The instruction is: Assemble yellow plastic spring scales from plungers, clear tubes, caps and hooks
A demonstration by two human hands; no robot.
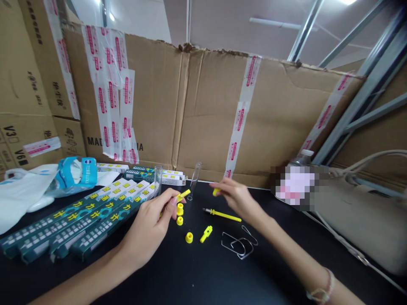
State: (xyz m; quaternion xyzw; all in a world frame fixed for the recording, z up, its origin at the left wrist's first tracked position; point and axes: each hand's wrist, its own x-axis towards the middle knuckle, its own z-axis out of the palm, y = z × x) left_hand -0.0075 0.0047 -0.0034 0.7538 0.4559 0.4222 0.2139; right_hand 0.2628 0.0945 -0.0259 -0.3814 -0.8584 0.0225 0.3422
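Note:
My left hand (151, 218) is closed on a small yellow plastic piece (183, 195), pinched between thumb and fingers. Fingers bent together, my right hand (238, 195) grips another small yellow part (216, 192), mostly hidden. Between the hands a yellow rod with a metal tip (224, 215) lies on the black table. Small yellow caps (189, 237) sit beside my left hand. Nearer to me are a yellow slotted piece (206, 234) and some bent metal wires (242, 251). Two clear tubes stand behind my left hand: one upright tube (158, 176) and one tilted tube (194, 180).
Long green printed boxes (95, 220) lie side by side at the left. Behind them is a blue tissue pack (76, 173) near white plastic bags (25, 190). A cardboard wall (203, 114) closes off the back. A beige bag (359, 220) and a partly blurred bottle (300, 161) stand right.

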